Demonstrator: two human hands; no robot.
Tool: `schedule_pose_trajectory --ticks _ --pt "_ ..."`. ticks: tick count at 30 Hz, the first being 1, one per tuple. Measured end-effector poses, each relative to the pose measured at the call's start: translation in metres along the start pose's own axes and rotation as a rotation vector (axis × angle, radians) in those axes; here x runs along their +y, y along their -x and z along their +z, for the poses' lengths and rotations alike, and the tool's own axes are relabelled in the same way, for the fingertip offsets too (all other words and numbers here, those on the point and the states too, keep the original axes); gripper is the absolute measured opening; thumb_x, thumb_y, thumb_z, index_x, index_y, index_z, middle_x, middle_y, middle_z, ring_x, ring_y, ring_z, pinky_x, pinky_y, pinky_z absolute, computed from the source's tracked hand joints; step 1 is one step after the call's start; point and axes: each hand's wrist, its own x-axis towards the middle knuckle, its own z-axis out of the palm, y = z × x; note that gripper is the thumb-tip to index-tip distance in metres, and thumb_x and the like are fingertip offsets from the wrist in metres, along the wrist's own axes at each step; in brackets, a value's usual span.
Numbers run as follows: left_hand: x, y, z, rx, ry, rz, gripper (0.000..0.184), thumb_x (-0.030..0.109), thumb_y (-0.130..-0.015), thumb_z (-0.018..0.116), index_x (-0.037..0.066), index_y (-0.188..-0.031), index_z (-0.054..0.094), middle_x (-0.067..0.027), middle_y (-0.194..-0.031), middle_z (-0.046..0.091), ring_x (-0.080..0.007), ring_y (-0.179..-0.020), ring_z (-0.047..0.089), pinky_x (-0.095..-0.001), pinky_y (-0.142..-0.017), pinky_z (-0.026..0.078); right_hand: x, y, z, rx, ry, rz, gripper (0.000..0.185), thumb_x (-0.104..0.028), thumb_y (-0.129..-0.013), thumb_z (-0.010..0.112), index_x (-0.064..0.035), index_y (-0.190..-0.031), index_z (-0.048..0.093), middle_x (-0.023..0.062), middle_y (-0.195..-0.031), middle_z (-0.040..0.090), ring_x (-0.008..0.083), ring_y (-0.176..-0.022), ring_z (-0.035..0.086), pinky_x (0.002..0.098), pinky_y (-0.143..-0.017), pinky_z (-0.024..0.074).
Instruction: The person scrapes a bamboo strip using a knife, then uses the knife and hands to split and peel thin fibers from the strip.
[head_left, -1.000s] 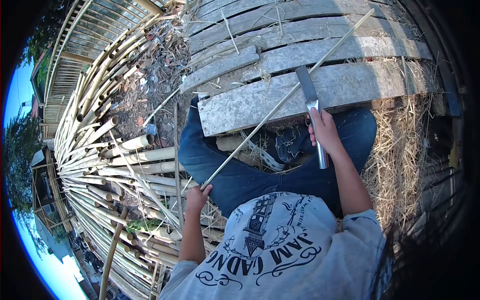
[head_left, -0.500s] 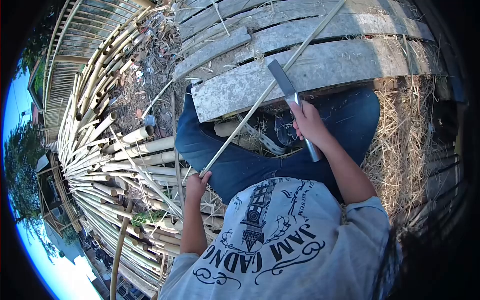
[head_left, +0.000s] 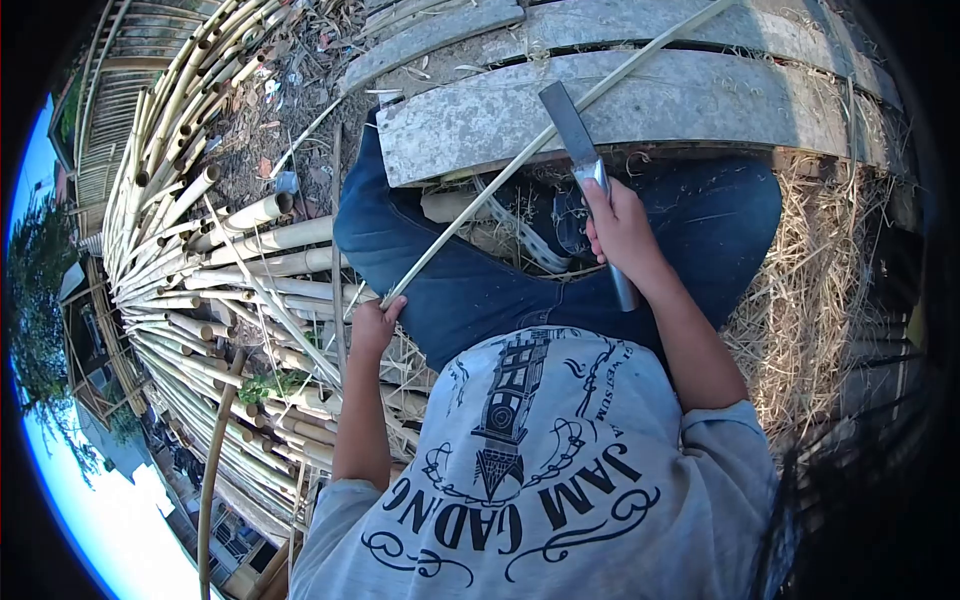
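Observation:
My left hand is closed on the near end of a long, thin bamboo strip. From there the strip runs up and to the right, over my thigh and across the wooden planks. Wrapped in my right hand is the metal handle of a knife with a broad, dark, square-ended blade. The blade lies against or just over the strip near the plank's front edge; whether they touch I cannot tell. The handle's butt shows below my fist.
A low platform of weathered planks stands in front of my crossed legs. Many cut bamboo poles are piled at the left, with litter on the ground beyond. Straw and shavings cover the ground at the right.
My left hand has shifted slightly left and up in view, the strip's near end with it. The knife stays near the strip. The whole view has shifted a little.

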Motion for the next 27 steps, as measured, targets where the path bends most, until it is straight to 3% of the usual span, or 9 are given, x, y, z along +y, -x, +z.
schedule_pose_trajectory --ticks 2,7,11,15,20,24,27 --pt "0.002 0.000 0.000 -0.016 -0.024 -0.031 0.044 0.043 -0.086 0.070 -0.002 -0.088 0.071 -0.0227 -0.069 0.065 -0.0391 -0.068 0.066 -0.0417 -0.063 0.050 -0.005 -0.003 -0.016 -0.007 0.086 -0.033 0.039 -0.041 -0.100 0.049 -0.0030 -0.091 0.055 0.0025 -0.058 0.052 0.0096 -0.042 0.052 0.0269 -0.036 0.0408" --pt "0.018 -0.003 -0.002 -0.037 -0.027 -0.031 0.045 0.041 -0.087 0.070 -0.003 -0.090 0.071 -0.0226 -0.069 0.065 -0.0381 -0.068 0.067 -0.0413 -0.063 0.050 -0.008 -0.012 -0.029 0.118 -0.041 -0.022 0.042 -0.041 -0.101 0.044 -0.0025 -0.090 0.053 0.0015 -0.059 0.050 0.0079 -0.043 0.050 0.0248 -0.037 0.0414" --pt "0.032 0.003 -0.006 -0.042 -0.006 -0.080 0.049 0.044 -0.086 0.070 -0.005 -0.091 0.070 -0.0230 -0.069 0.066 -0.0378 -0.066 0.066 -0.0398 -0.062 0.051 0.004 0.004 0.013 -0.049 -0.048 0.024 0.039 -0.039 -0.101 0.046 -0.0023 -0.090 0.052 0.0022 -0.059 0.051 0.0079 -0.042 0.050 0.0251 -0.037 0.0413" --pt "0.031 0.001 -0.005 -0.024 -0.044 -0.034 0.050 0.045 -0.086 0.070 -0.005 -0.085 0.069 -0.0239 -0.067 0.064 -0.0391 -0.065 0.065 -0.0413 -0.062 0.050 -0.010 -0.001 -0.011 -0.055 0.108 0.040 0.042 -0.041 -0.101 0.045 -0.0013 -0.092 0.054 0.0018 -0.058 0.050 0.0070 -0.042 0.049 0.0237 -0.036 0.0397" --pt "0.039 -0.006 0.002 -0.030 -0.076 -0.035 0.053 0.049 -0.085 0.068 -0.004 -0.080 0.068 -0.0249 -0.067 0.063 -0.0422 -0.069 0.065 -0.0456 -0.064 0.050 -0.014 -0.012 -0.018 0.134 -0.023 0.002 0.044 -0.041 -0.102 0.044 0.0003 -0.091 0.054 0.0020 -0.058 0.051 0.0071 -0.042 0.048 0.0239 -0.037 0.0405" --pt "0.040 -0.011 0.008 -0.009 -0.051 -0.018 0.054 0.051 -0.086 0.066 -0.003 -0.084 0.069 -0.0253 -0.069 0.063 -0.0424 -0.070 0.065 -0.0452 -0.065 0.051 0.005 0.004 0.016 -0.130 0.011 0.096 0.042 -0.041 -0.100 0.048 -0.0011 -0.089 0.055 0.0037 -0.059 0.053 0.0090 -0.043 0.051 0.0253 -0.038 0.0411" --pt "0.049 -0.013 0.003 -0.061 -0.079 -0.035 0.052 0.049 -0.087 0.066 -0.003 -0.083 0.068 -0.0248 -0.068 0.063 -0.0420 -0.069 0.065 -0.0452 -0.064 0.050 0.015 0.008 0.035 -0.113 0.203 -0.160 0.042 -0.040 -0.100 0.049 -0.0006 -0.085 0.054 0.0040 -0.058 0.053 0.0094 -0.043 0.051 0.0262 -0.038 0.0401"
